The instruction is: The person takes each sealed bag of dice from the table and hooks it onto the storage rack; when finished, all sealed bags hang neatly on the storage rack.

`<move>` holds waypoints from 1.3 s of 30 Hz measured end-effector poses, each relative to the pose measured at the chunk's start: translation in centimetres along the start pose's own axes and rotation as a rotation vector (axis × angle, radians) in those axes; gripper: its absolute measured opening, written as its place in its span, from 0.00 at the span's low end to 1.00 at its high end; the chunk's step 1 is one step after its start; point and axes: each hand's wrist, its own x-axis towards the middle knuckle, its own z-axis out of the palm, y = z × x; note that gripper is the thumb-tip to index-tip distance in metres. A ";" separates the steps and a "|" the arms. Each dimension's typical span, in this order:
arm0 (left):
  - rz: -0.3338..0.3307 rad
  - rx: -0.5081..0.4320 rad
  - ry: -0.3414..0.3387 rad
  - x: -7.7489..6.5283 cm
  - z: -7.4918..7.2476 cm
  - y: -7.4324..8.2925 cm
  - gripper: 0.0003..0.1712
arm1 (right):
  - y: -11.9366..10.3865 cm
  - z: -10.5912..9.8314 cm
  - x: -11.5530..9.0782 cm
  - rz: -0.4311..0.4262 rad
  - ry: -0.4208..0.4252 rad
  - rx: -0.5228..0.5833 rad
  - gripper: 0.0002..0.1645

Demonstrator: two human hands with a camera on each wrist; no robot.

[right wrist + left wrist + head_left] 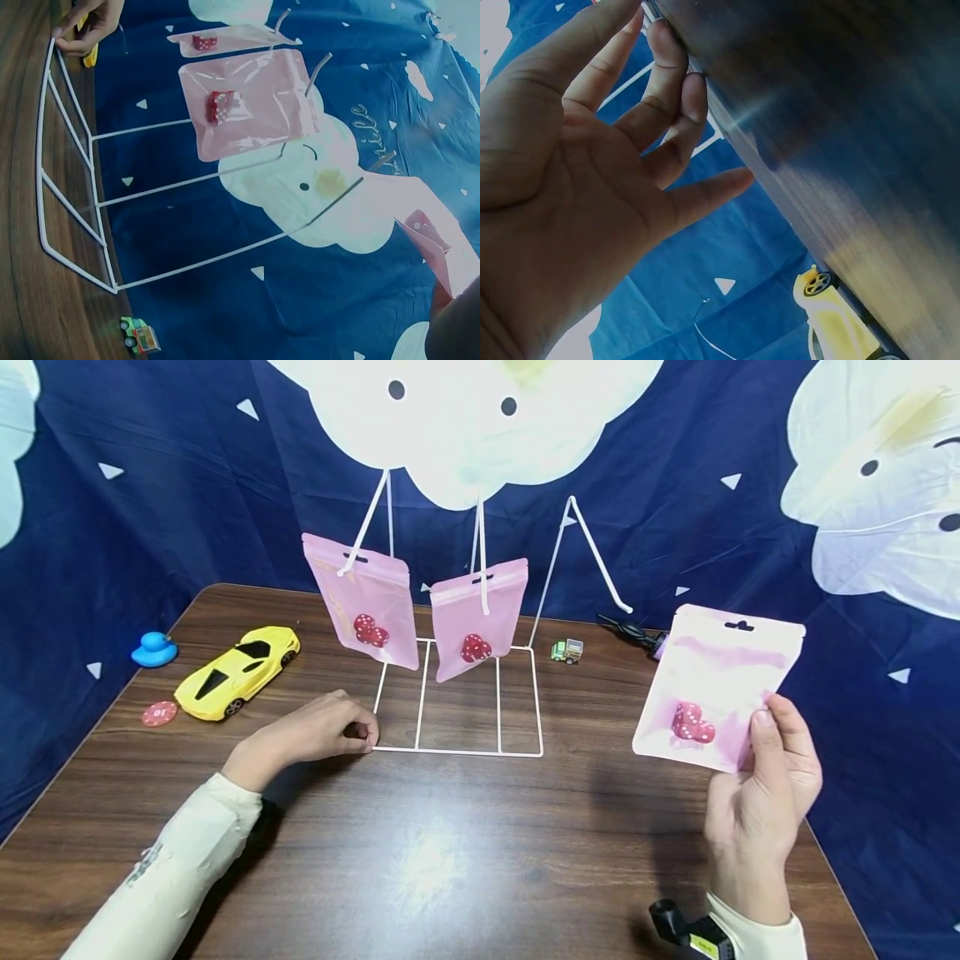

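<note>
A white wire display rack (457, 750) stands on the table, with three upright arms ending in hooks. My left hand (318, 728) pinches the near left corner of its base between thumb and fingers. Two pink pouches hang by their slots: one pouch (360, 585) on the left hook, another pouch (480, 610) on the middle one. The right hook (611, 581) is bare. Out to the right, my right hand (765, 793) grips a third pink pouch (720, 668) by its lower right edge, slot upward. Red dice (692, 723) show through its front, as in the hanging pouches.
Left of the rack are a yellow toy car (238, 672), a blue rubber duck (154, 649) and a red chip (160, 713). A small toy truck (567, 651) and a dark slender object (633, 633) lie behind on the right. A blue curtain (225, 468) hangs behind the table.
</note>
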 end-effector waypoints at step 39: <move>-0.006 0.010 -0.002 0.0 0.1 0.0 0.14 | 2.8 2.4 -2.0 0.094 -0.158 -0.078 0.11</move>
